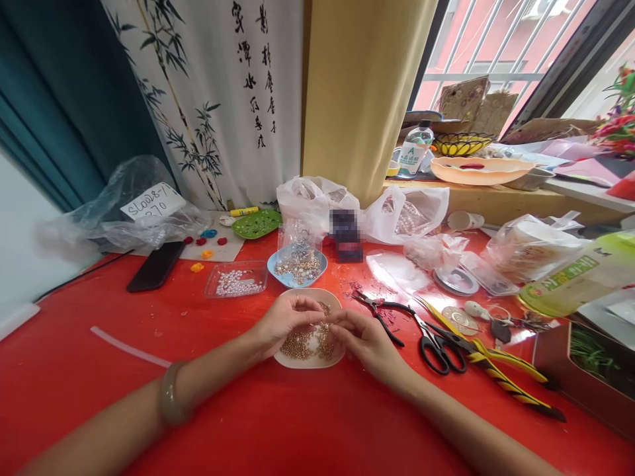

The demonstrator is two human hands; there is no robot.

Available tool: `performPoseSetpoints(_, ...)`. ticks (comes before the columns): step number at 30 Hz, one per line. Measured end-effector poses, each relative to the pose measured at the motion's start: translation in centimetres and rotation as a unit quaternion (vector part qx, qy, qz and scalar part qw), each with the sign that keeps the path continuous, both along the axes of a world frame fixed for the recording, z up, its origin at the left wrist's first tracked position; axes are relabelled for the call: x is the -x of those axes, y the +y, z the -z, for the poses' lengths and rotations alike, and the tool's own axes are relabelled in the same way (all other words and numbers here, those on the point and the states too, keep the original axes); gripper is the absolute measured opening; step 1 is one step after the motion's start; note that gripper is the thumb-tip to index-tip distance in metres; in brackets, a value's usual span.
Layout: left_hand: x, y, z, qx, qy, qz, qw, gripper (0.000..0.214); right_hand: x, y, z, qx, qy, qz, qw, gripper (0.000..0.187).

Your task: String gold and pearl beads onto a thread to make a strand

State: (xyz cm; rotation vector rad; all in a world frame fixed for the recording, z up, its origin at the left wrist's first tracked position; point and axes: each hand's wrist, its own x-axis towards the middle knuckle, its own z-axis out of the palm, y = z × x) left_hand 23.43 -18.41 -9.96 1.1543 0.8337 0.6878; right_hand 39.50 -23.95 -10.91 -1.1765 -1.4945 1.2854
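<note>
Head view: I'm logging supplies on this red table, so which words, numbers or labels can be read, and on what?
"SL0028", then a number ending "70" below, handwritten: paper slip on the clear bag.
"A": label of the plastic bottle.
"水" among brush-written Chinese columns: bamboo scroll.
Green packet: lettering too blurred to read.
Dark box: blurred out.

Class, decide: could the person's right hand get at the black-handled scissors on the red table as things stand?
Probably yes. The right hand, at the cream dish of gold beads, is close to the black-handled scissors on the red table; only small black-handled pliers lie flat between them.
</note>
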Motion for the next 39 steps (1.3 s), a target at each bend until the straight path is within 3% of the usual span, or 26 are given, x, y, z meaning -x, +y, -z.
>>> performPoseSetpoints(6,-0.3,-0.4,-0.7,-0.045,0.021,0.019,0.999,0.01,-0.3,0.3,-0.7,-0.002,-0.016,-0.008,1.0,0.016)
performPoseSetpoints(11,-0.6,-0.7,-0.9,-0.102,0.042,-0.017,0.994,0.007,-0.2,0.1,-0.9,0.004,-0.024,0.01,1.0,0.009)
performPoseSetpoints(14,-0.5,-0.5,-0.7,-0.097,0.035,-0.04,0.994,0.007,-0.1,0.0,-0.8,-0.01,-0.03,0.009,0.999,0.007)
performPoseSetpoints(20,0.7,1.5,-1.3,-0.048,-0.03,-0.142,0.988,0.014,-1.4,0.6,-1.6,-0.018,-0.051,0.032,0.998,0.009)
performPoseSetpoints(25,2.8,4.8,-1.9,-0.047,-0.102,-0.266,0.957,0.012,-4.2,2.0,-2.9,-0.019,-0.053,0.083,0.995,0.007)
performPoseSetpoints(32,5.7,8.2,-1.2,-0.056,-0.107,-0.322,0.939,0.009,-7.2,3.0,-3.1,0.085,0.001,0.04,0.996,0.013)
performPoseSetpoints(39,6.5,9.2,-0.7,-0.047,-0.106,-0.35,0.93,0.011,-8.0,3.3,-2.0,0.167,0.065,-0.005,0.984,0.012)
